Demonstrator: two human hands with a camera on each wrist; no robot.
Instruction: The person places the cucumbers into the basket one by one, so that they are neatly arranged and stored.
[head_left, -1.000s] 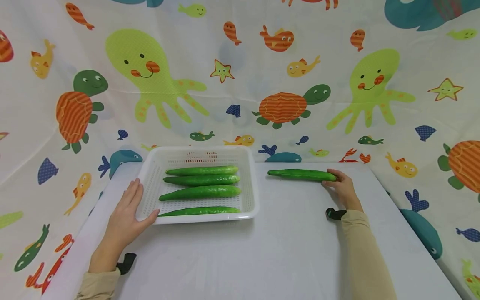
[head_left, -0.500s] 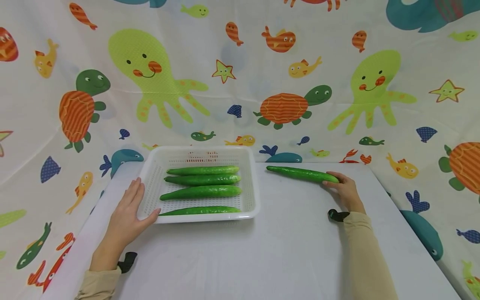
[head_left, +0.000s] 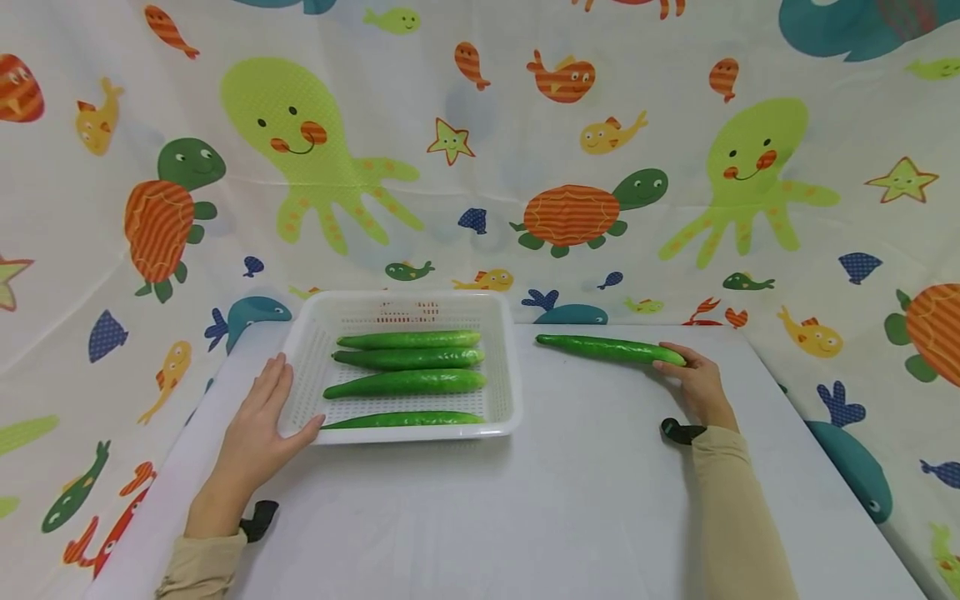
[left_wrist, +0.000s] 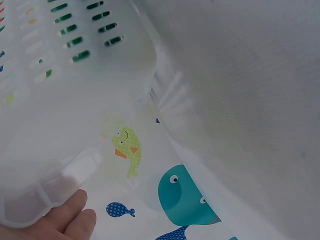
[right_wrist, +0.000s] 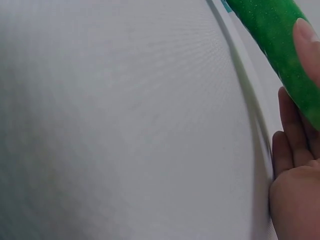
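In the head view, a white plastic basket (head_left: 513, 367) with slotted walls sits on the left half of the table, and several green cucumbers (head_left: 408, 383) lie crosswise in it. My left hand (head_left: 258, 425) rests against the basket's left side, fingers straight and thumb spread over the front corner. In the left wrist view, its fingertips (left_wrist: 80, 222) touch the basket rim. At the right, my right hand (head_left: 697, 385) grips the thick end of a single cucumber (head_left: 600, 347). The right wrist view has the thumb (right_wrist: 309, 47) across this cucumber and fingers beneath it.
A white cloth covers the table (head_left: 465, 517). Behind it hangs a curtain (head_left: 465, 183) printed with sea animals, which also runs down both sides. A dark wrist strap piece (head_left: 258, 521) shows at the left wrist, another (head_left: 681, 431) at the right.
The cucumber in my right hand has turned slightly, its thick end now nearer me and its thin tip farther back. The left hand stays at the basket; the whole head view has shifted a little.
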